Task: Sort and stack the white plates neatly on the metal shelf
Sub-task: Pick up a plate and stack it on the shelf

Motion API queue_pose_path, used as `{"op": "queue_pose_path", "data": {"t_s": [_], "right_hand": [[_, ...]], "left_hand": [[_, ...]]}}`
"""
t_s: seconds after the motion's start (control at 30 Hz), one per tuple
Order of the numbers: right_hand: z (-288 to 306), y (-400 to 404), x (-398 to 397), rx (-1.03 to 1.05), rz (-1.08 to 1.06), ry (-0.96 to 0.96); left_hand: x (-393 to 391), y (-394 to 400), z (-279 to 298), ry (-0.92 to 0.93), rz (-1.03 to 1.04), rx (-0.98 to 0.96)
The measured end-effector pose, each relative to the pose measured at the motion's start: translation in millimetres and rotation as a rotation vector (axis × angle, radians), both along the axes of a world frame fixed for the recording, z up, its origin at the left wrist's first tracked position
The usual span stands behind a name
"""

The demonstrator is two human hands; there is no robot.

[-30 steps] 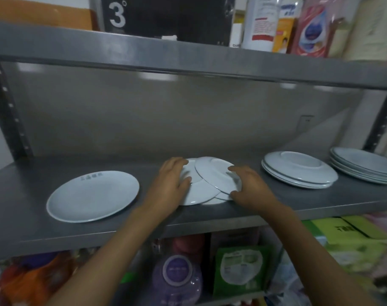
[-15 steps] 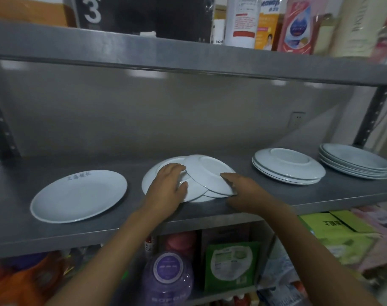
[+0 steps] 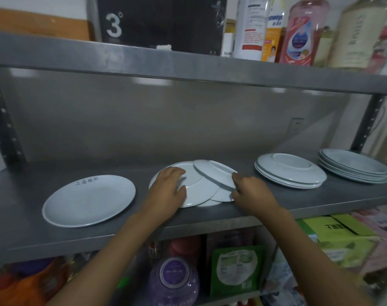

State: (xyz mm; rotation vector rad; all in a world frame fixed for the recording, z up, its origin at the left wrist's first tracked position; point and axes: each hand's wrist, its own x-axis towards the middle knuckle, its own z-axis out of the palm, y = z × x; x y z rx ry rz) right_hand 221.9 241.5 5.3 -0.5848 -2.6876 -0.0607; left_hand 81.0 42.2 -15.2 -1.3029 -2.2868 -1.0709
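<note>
Two stacks (image 3: 290, 171) sit right; the left hand (image 3: 169, 188) lies flat on the muddled plates (image 3: 197, 186), the right hand (image 3: 251, 191) pinches the tilted one (image 3: 216, 172).

Plates (image 3: 289, 171) white; left plate (image 3: 88, 200) bears grey lettering near its rim. Shelf (image 3: 22, 217) plain grey metal.

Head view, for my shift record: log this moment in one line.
left hand: flat on upside-down white plate | right hand: grips tilted white plate | grey metal shelf: sorting unfinished
</note>
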Motion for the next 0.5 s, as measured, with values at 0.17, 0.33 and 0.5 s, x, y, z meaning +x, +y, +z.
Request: {"op": "queue_pose_path", "data": {"t_s": [0.17,0.33,0.5], "right_hand": [[0.7,-2.9,-6.0,0.131,-0.109,0.099],[1.9,-6.1,-14.6,0.201,-0.162,0.169],[14.4,-1.0,-11.2,0.107,-0.211,0.304]], "left_hand": [[-2.6,-7.5,2.7,0.000,-0.007,-0.002],[-2.9,-15.8,4.0,-0.011,-0.005,-0.005],[-3.4,-24.8,8.8,0.009,0.010,-0.004]]}}
